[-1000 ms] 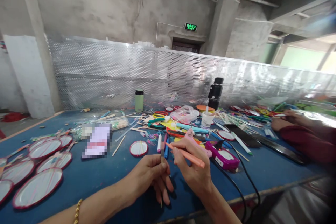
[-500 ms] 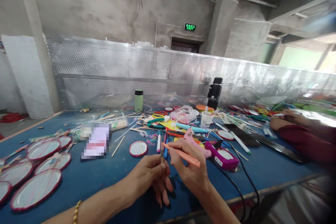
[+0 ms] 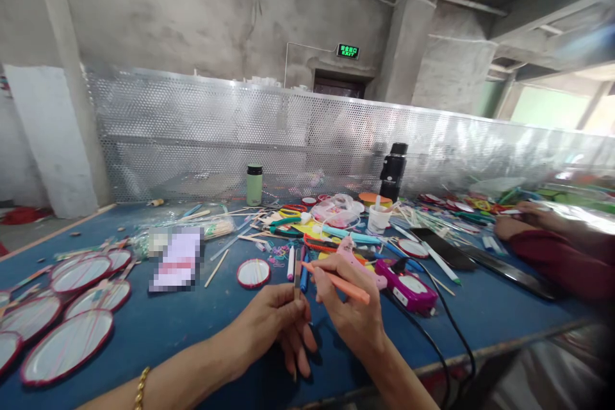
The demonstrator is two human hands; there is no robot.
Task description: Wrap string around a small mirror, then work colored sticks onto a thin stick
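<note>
In the head view, my left hand [image 3: 278, 320] pinches a thin flat wooden stick [image 3: 297, 274] between thumb and fingers, holding it upright. My right hand [image 3: 353, 311] is closed around an orange marker pen [image 3: 343, 284], its tip close beside the upper part of the stick. Whether the tip touches the stick, I cannot tell. Just beyond lie a white pen with a purple end [image 3: 291, 262] and a blue pen [image 3: 303, 277]. A round white disc with a red rim [image 3: 254, 273] rests left of these pens.
Several red-rimmed discs [image 3: 67, 347] overlap at left near a phone-like object [image 3: 177, 259]. A pink glue gun [image 3: 368, 268], a purple device [image 3: 406, 285] and black cables lie right. A green cup [image 3: 254, 184] and black bottle [image 3: 394, 173] stand behind. Another person's sleeve [image 3: 552, 262] is far right.
The stick in my left hand has turned slightly, showing more of its flat face. The marker in my right hand has shifted a little to the right.
</note>
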